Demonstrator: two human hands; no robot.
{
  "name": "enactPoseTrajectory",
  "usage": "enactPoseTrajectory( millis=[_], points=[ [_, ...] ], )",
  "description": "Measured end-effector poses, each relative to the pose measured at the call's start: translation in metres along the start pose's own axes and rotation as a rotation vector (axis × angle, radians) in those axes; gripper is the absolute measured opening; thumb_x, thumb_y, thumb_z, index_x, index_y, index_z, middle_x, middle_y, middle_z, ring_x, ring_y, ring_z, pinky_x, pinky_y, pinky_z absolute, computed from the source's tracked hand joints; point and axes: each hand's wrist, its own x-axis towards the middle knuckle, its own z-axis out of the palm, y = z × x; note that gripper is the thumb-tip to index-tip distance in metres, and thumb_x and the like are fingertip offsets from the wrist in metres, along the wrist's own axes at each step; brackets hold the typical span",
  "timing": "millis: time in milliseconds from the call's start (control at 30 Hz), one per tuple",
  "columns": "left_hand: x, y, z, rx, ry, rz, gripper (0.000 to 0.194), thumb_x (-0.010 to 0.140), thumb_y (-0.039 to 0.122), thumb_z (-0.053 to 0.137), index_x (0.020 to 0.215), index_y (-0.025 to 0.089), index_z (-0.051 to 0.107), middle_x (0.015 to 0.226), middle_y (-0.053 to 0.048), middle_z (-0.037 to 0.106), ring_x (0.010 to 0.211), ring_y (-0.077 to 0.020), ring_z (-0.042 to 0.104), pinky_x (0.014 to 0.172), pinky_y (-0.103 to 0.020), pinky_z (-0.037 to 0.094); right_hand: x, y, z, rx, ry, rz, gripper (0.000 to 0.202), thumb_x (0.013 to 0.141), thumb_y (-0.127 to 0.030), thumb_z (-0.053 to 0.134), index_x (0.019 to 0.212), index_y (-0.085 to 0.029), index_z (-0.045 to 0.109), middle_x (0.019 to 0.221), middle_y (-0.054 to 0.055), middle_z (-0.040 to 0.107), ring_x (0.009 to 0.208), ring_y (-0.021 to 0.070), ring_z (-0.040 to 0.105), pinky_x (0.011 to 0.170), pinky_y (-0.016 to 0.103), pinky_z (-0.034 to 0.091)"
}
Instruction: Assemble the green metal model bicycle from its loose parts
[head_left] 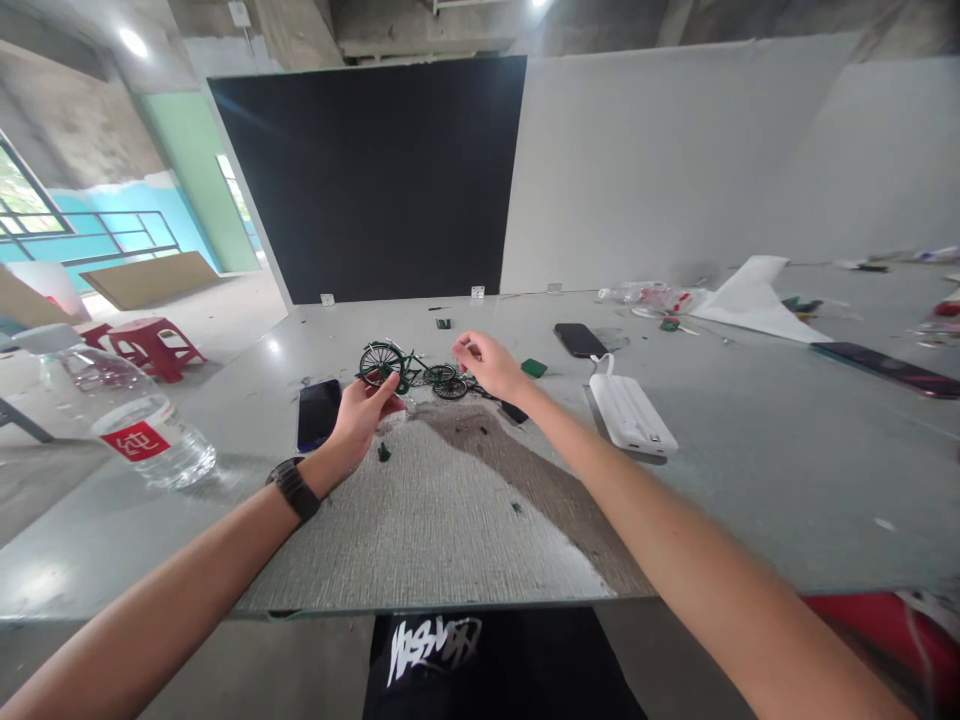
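A miniature green bicycle [411, 368] with thin black wheels is gripped at its rear wheel between the thumb and fingers of my left hand [363, 408]. My right hand [489, 364] hovers just right of it, thumb and fingertips drawn together in a pinch; whatever is between them is too small to make out. Behind and below the bicycle's front end lies another small black wheel [451, 389] with dark thin parts, partly overlapped in view. A small dark green piece [384, 452] rests on the table below my left hand. A green square block [533, 368] sits right of my right hand.
A phone [318, 414] lies left of my left hand, and a water bottle [150, 425] stands further left. To the right are a black phone [579, 340] and a white power bank [631, 412]. A black panel [367, 180] rises behind the grey table [750, 480].
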Motion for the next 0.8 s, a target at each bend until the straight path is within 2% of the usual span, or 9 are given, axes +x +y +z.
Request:
enactPoseTrajectory(
  millis=[100, 267, 467, 700, 800],
  points=[
    [-0.001, 0.002, 0.001, -0.034, 0.0, -0.015, 0.038, 0.071, 0.044, 0.085, 0.074, 0.017, 0.059, 0.063, 0.003, 0.059, 0.056, -0.0105, 0.062, 0.058, -0.023, 0.054, -0.002, -0.015, 0.012, -0.013, -0.008, -0.094, 0.041, 0.097, -0.06, 0.052, 0.09, -0.02, 0.063, 0.081, 0.004, 0.066, 0.067, 0.0158, 0.055, 0.064, 0.03, 0.038],
    [-0.002, 0.005, 0.001, -0.026, -0.001, -0.02, 0.035, 0.074, 0.042, 0.083, 0.075, 0.016, 0.061, 0.065, 0.001, 0.063, 0.057, -0.0104, 0.063, 0.059, -0.023, 0.054, -0.009, -0.03, 0.026, -0.077, -0.039, -0.177, 0.041, 0.096, -0.056, 0.058, 0.084, -0.019, 0.069, 0.076, 0.003, 0.069, 0.067, 0.0154, 0.057, 0.065, 0.03, 0.036],
    [-0.002, 0.006, -0.001, -0.019, -0.004, -0.025, 0.033, 0.072, 0.039, 0.085, 0.079, 0.014, 0.064, 0.07, -0.001, 0.067, 0.059, -0.0109, 0.065, 0.061, -0.024, 0.055, -0.014, -0.032, 0.034, -0.076, 0.006, -0.226, 0.03, 0.094, -0.048, 0.065, 0.09, -0.02, 0.073, 0.084, 0.004, 0.075, 0.074, 0.0165, 0.063, 0.068, 0.029, 0.04],
    [0.0, 0.005, -0.001, -0.05, -0.03, -0.043, 0.03, 0.071, 0.035, 0.086, 0.082, 0.014, 0.065, 0.075, -0.002, 0.071, 0.064, -0.0124, 0.068, 0.067, -0.026, 0.058, -0.015, -0.031, 0.041, -0.089, 0.043, -0.26, 0.017, 0.097, -0.026, 0.061, 0.093, -0.021, 0.076, 0.096, 0.006, 0.076, 0.086, 0.0192, 0.069, 0.079, 0.032, 0.049],
    [0.0, 0.004, 0.0, -0.069, -0.04, -0.04, 0.032, 0.071, 0.035, 0.086, 0.084, 0.014, 0.066, 0.079, -0.003, 0.072, 0.067, -0.0134, 0.07, 0.071, -0.028, 0.059, -0.016, -0.032, 0.043, -0.107, 0.057, -0.27, 0.017, 0.097, -0.024, 0.06, 0.097, -0.021, 0.077, 0.099, 0.006, 0.076, 0.088, 0.0195, 0.07, 0.08, 0.033, 0.05]
  ],
)
